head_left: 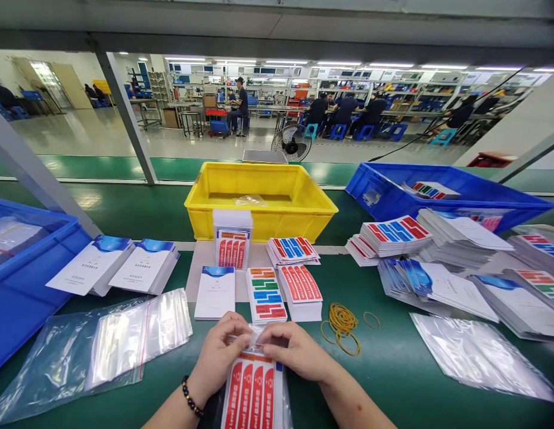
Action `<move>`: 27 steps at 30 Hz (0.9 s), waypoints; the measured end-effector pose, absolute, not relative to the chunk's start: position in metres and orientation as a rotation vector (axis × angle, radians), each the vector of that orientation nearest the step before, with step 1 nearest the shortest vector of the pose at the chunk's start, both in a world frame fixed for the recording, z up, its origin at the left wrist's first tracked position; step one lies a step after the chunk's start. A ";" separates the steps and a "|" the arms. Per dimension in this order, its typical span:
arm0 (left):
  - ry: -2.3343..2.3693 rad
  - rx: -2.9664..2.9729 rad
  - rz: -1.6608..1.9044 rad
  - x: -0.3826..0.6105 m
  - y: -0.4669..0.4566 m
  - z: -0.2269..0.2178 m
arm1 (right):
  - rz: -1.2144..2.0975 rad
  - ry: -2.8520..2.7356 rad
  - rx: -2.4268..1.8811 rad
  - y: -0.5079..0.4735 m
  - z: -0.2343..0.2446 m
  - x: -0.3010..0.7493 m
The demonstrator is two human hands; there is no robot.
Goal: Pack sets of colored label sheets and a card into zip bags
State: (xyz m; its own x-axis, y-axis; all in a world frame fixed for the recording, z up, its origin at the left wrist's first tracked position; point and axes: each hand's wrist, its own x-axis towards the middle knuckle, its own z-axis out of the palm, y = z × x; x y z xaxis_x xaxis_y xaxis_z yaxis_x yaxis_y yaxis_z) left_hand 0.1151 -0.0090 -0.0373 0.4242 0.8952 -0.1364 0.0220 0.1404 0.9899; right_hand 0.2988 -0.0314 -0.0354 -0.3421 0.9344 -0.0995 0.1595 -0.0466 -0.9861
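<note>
My left hand point(221, 354) and my right hand point(299, 351) meet at the near middle of the table, fingers closed on the top end of a clear plastic bag point(286, 398). Inside the bag lies a sheet of red label stickers point(250, 393), with other sheets behind it. Just beyond my fingers are a stack of multicoloured sticker sheets point(267, 296), a stack of red sticker sheets point(300, 289) and a white booklet with a blue top point(215, 293). Behind them rests a pile of red and blue sticker sheets point(292, 249).
A packed bag of red stickers point(233, 247) leans against a yellow bin point(263, 220). Blue bins point(31, 280) flank the table, with booklet stacks point(145, 265) at left and sticker piles point(395, 235) at right. Rubber bands point(342, 319) and plastic bags point(478, 351) lie right.
</note>
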 end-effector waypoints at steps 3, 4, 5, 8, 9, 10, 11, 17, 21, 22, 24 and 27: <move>0.938 1.072 0.685 0.115 -0.008 -0.037 | 1.500 -1.350 -1.201 -0.031 -0.041 0.297; 0.967 1.048 0.655 0.115 -0.008 -0.036 | 1.506 -1.304 -1.201 -0.031 -0.042 0.297; 1.004 1.054 0.639 0.115 -0.008 -0.036 | 1.513 -1.272 -1.203 -0.030 -0.043 0.296; 1.082 1.146 0.653 0.115 -0.008 -0.035 | 1.542 -1.227 -1.227 -0.030 -0.045 0.295; 1.084 1.173 0.657 0.115 -0.008 -0.035 | 1.556 -1.226 -1.231 -0.030 -0.045 0.295; 1.081 1.193 0.654 0.115 -0.008 -0.035 | 1.568 -1.229 -1.233 -0.030 -0.044 0.294; 1.076 1.210 0.648 0.115 -0.008 -0.035 | 1.570 -1.240 -1.239 -0.030 -0.043 0.293; 1.095 1.254 0.645 0.116 -0.008 -0.036 | 1.370 -1.384 -1.344 -0.030 -0.035 0.288; 1.082 1.279 0.588 0.118 -0.009 -0.037 | 1.336 -1.466 -1.387 -0.032 -0.034 0.283; 1.080 1.303 0.585 0.118 -0.010 -0.037 | 1.330 -1.487 -1.407 -0.033 -0.034 0.282; 1.077 1.353 0.591 0.120 -0.010 -0.039 | 1.298 -1.524 -1.440 -0.034 -0.036 0.279; 1.072 1.386 0.592 0.120 -0.011 -0.039 | 1.210 -1.583 -1.446 -0.036 -0.038 0.276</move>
